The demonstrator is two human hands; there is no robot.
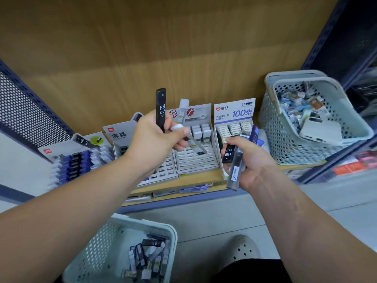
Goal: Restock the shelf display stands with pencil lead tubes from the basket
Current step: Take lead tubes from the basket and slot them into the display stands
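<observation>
The left hand [155, 139] held one black tube [160, 107] upright and one clear tube [196, 143]; the right hand [253, 160] gripped several tubes [235, 170].

Pale grey perforated basket [273, 127] at R end of shelf [195, 180], against wood back panel [163, 37]. Inside: white phone [320, 130] lying on jumble of small packs [293, 101]. Perforated metal side panel [22, 107] at L end. Red/pink packs [350, 166] on next unit, lower R. White clog [243, 249] on grey floor [224, 217], btm centre.
</observation>
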